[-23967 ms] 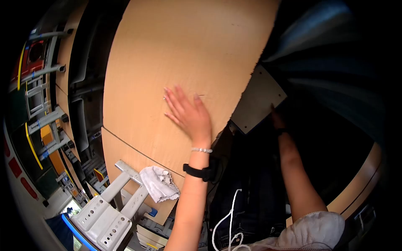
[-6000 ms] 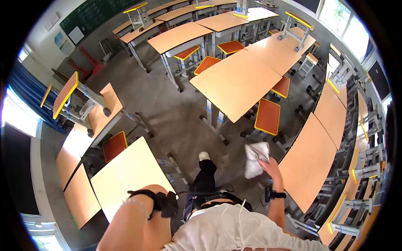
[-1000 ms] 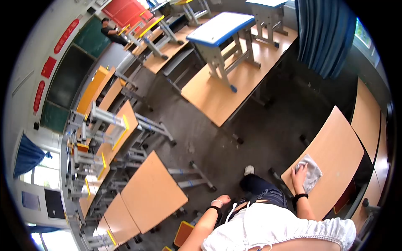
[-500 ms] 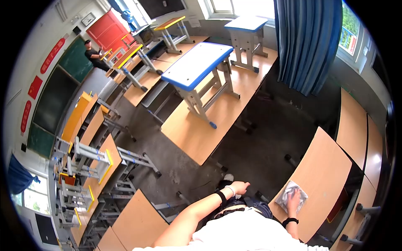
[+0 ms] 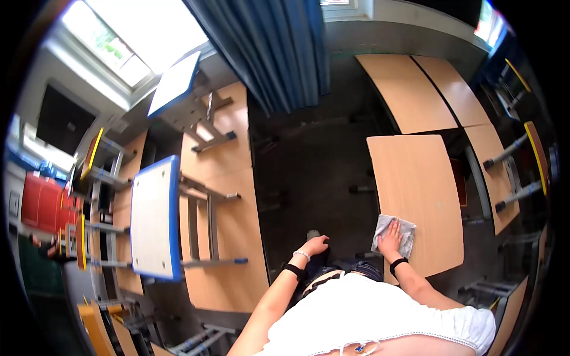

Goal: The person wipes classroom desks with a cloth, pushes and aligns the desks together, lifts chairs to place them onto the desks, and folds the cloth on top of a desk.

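Observation:
My right hand [image 5: 390,238] lies flat with its fingers spread on a grey-white cloth [image 5: 405,242]. The cloth rests on the left edge of a light wooden desk [image 5: 418,184], to the right of my body. In front of my waist, my left hand [image 5: 316,244] hangs over the floor, away from any desk, with its fingers loosely bent and apart and nothing in it. A beaded bracelet and a black band are on the left wrist; another black band is on the right one.
A white stool with a blue rim [image 5: 155,218] stands on a long desk [image 5: 228,285] at the left. Beyond it is a second such stool [image 5: 175,84]. A blue curtain [image 5: 276,59] hangs ahead. More desks [image 5: 404,95] stand at the back right. At the far left is a person [image 5: 50,248].
The view has turned to the right, so the blue-rimmed stools now appear further left. My right hand remains on the cloth, now at the desk's left edge. My left hand has lowered slightly.

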Motion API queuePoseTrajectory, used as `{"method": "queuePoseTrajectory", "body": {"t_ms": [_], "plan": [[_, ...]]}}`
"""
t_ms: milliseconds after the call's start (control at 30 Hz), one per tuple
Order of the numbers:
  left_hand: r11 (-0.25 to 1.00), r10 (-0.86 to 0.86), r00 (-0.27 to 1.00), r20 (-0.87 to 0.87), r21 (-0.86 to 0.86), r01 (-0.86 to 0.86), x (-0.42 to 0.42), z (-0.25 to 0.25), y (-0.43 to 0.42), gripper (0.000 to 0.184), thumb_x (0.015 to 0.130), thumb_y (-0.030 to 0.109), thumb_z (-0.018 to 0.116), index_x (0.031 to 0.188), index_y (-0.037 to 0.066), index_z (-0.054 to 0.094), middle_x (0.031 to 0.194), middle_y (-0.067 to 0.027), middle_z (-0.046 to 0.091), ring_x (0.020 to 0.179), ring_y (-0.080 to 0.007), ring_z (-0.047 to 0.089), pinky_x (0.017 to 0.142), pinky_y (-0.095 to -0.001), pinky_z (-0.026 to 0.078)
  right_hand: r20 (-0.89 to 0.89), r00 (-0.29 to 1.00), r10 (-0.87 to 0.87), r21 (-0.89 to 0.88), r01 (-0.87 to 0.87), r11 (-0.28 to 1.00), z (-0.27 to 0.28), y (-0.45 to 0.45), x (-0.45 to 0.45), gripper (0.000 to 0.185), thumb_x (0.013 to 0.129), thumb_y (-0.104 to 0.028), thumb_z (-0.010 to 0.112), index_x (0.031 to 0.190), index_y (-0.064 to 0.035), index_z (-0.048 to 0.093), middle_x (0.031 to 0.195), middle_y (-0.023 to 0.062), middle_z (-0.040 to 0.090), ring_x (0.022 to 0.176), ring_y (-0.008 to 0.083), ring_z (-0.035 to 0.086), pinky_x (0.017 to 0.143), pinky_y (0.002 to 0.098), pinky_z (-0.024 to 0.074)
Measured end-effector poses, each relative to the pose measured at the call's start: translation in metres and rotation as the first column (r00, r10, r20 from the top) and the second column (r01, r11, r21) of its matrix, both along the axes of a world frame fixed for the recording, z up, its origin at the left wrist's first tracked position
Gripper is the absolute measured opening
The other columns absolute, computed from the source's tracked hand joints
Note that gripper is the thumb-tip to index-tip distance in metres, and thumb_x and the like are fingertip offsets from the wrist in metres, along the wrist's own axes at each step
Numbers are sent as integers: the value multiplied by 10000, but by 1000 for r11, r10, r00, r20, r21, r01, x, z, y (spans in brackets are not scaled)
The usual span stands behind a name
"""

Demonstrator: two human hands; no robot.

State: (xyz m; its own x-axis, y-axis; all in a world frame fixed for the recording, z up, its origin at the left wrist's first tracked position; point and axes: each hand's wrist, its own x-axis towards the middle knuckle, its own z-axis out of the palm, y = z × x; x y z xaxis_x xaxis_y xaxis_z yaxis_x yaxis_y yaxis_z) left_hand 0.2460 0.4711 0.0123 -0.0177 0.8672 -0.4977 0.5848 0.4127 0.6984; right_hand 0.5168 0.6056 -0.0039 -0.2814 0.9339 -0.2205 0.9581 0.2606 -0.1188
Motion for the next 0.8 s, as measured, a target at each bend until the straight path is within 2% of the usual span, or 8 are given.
{"method": "queuePoseTrajectory", "body": {"t_ms": [133,167,267,367,467,533,667,800], "plan": [[1000,17,998,68,-11,-16,-33,0,54,336,745,178,469,1030,8,521,953,-165,575,889,-274,552,779,-312,428,111,990,-83,-27,87,996,9,3,-20,843,666,-332,591,1279,30,140,1365,168,29,1265,299,42,971,512,149],[999,-28,999,-18,21,29,-36,-3,66,332,747,184,474,1017,-2,526,929,-169,581,846,-272,566,752,-311,440,102,991,-89,-30,93,995,15,4,-23,845,664,-322,596,1279,30,137,1365,168,31,1264,299,47,973,507,153],[986,-165,986,-12,-25,165,-36,10,97,324,752,199,482,1018,20,533,901,-157,590,799,-260,578,710,-317,453,73,996,-55,-47,58,997,19,-1,-17,844,661,-295,607,1281,24,132,1365,159,40,1263,296,62,983,479,158],[962,-265,952,152,-24,271,-36,20,123,305,776,204,477,1031,47,533,913,-130,593,815,-235,569,723,-305,442,29,999,-37,-75,39,996,29,8,-16,830,659,-283,608,1282,10,145,1361,161,70,1260,295,81,989,465,151],[902,-420,886,194,-21,432,-53,-10,153,303,783,203,472,1039,53,536,949,-123,584,844,-225,557,750,-295,430,-59,997,-57,-18,56,998,32,9,-16,826,647,-275,610,1283,-3,159,1357,159,97,1259,289,96,991,463,142],[847,-487,847,212,-124,518,-76,-10,186,302,779,202,482,1035,55,544,986,-122,572,906,-232,539,788,-296,413,-90,988,-126,14,128,992,24,9,-20,825,633,-275,615,1281,-12,176,1356,147,122,1258,284,106,993,462,132],[922,-386,922,34,-27,387,-116,-5,268,302,778,194,485,1027,32,543,981,-122,573,889,-222,544,781,-292,415,-165,933,-321,-8,324,946,5,17,-27,814,640,-316,602,1281,-21,195,1359,135,127,1258,279,112,992,465,120],[954,-259,952,162,-110,278,-129,-6,359,336,764,217,497,1045,34,522,988,-158,564,914,-268,540,791,-309,420,-214,804,-555,-8,567,824,-7,46,-38,789,661,-355,569,1284,-37,205,1360,134,130,1257,271,123,989,470,115]]}}
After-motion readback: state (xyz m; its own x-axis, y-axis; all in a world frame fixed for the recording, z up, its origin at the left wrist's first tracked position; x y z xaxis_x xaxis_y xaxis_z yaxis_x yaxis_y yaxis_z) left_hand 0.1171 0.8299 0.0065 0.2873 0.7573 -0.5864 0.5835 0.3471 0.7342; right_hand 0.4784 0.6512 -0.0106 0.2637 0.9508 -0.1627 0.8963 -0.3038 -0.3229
